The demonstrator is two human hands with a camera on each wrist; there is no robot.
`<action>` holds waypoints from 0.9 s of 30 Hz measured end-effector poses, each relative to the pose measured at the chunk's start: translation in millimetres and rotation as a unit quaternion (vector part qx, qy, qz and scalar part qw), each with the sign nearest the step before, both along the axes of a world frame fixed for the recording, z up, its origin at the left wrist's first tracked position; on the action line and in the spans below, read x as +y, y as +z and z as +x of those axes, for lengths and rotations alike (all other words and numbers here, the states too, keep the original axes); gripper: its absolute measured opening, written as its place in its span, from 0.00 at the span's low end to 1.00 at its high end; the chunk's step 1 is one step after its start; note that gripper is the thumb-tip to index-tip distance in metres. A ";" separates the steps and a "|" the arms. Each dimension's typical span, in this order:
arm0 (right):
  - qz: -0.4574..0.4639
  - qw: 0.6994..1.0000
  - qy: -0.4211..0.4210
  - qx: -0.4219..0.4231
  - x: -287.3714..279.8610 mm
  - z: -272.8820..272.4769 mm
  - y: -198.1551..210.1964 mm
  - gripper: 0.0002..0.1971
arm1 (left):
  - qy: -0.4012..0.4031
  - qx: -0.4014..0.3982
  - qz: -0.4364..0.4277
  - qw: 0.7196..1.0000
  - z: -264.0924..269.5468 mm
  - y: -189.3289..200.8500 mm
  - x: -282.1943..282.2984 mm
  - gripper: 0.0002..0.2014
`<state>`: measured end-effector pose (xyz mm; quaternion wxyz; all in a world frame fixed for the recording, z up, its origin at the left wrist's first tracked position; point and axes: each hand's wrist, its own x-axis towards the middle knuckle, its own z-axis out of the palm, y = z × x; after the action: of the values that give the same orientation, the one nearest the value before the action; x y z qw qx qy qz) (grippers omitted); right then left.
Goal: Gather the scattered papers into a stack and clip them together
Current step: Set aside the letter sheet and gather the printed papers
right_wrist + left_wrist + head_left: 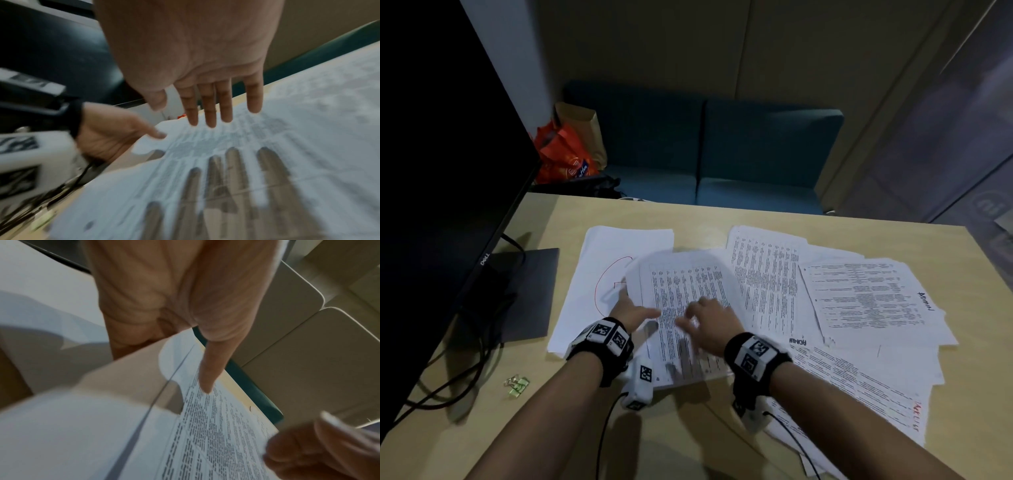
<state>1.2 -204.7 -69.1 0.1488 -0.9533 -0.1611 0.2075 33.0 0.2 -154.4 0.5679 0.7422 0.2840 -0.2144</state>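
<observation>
Desk (688, 428): two hands (one clip (517, 386)), papers (859, 294).

Wood table (688, 428) w/ scattered papers (859, 298), green binder clips (517, 386), monitor stand (530, 294), cables (448, 390).

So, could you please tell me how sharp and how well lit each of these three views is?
Head view: dim room, printed sheets fairly sharp, right hand motion-smeared, the room's straight lines bowed by the wide lens. Left wrist view: soft throughout, the left hand close and blurred. Right wrist view: heavy motion blur, print unreadable, finger shadows streaked across the paper.
</observation>
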 end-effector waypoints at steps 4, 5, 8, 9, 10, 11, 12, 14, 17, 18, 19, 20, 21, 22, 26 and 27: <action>-0.009 0.946 -0.325 0.019 -62.0 30.2 0.8 0.26 | -0.035 0.007 0.079 0.996 -8.5 35.1 -10.3 0.50; -0.019 0.913 -0.405 0.045 -79.1 36.1 0.5 0.31 | -0.036 0.008 0.092 0.995 -11.2 44.7 -14.0 0.49; -0.047 0.834 -0.532 0.139 -121.0 41.2 -6.9 0.48 | -0.046 0.013 0.116 0.992 -12.7 49.6 -16.8 0.45; -0.068 0.831 -0.528 0.161 -127.5 39.2 -8.7 0.50 | -0.050 0.021 0.124 0.991 -12.5 49.9 -16.8 0.44; -0.088 0.834 -0.515 0.176 -131.2 36.2 -11.2 0.51 | -0.050 0.027 0.130 0.990 -11.7 49.7 -16.4 0.43; -0.111 0.829 -0.516 0.183 -131.7 35.5 -15.7 0.52 | -0.050 0.033 0.137 0.989 -11.4 49.3 -16.1 0.43; -0.126 0.825 -0.519 0.187 -131.5 34.4 -18.2 0.58 | -0.050 0.039 0.142 0.988 -11.1 49.5 -16.3 0.43; -0.124 0.808 -0.547 0.180 -128.2 35.8 -20.3 0.52 | -0.054 0.050 0.154 0.985 -10.8 50.8 -16.9 0.43; -0.092 0.829 -0.525 0.170 -132.8 38.7 -38.2 0.46 | -0.065 0.065 0.179 0.980 -11.7 54.4 -16.4 0.43; -0.080 0.846 -0.501 0.167 -132.4 37.9 -41.4 0.47 | -0.066 0.066 0.185 0.978 -12.4 55.7 -16.0 0.43; -0.086 0.862 -0.476 0.153 -131.7 37.9 -42.0 0.43 | -0.066 0.067 0.191 0.977 -12.7 56.1 -15.6 0.43; -0.065 0.869 -0.470 0.139 -131.0 38.1 -39.1 0.34 | -0.065 0.066 0.196 0.976 -13.5 57.1 -15.3 0.43; -0.024 0.868 -0.484 0.110 -127.5 37.5 -32.6 0.24 | -0.062 0.066 0.198 0.976 -14.1 57.9 -14.6 0.43; 0.003 0.872 -0.485 0.072 -123.6 38.1 -24.0 0.17 | -0.059 0.065 0.197 0.976 -14.3 58.2 -13.8 0.43; 0.046 0.908 -0.410 -0.072 -101.9 42.5 10.0 0.11 | -0.051 0.060 0.197 0.977 -15.5 56.5 -10.9 0.43; 0.063 0.910 -0.396 -0.104 -97.6 42.5 18.3 0.09 | -0.049 0.057 0.197 0.978 -15.7 55.7 -10.8 0.43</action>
<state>43.7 -302.3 -50.8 0.2606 -0.9438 0.2022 0.0208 17.3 -10.6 -98.7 0.3822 0.8389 0.3162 -0.2240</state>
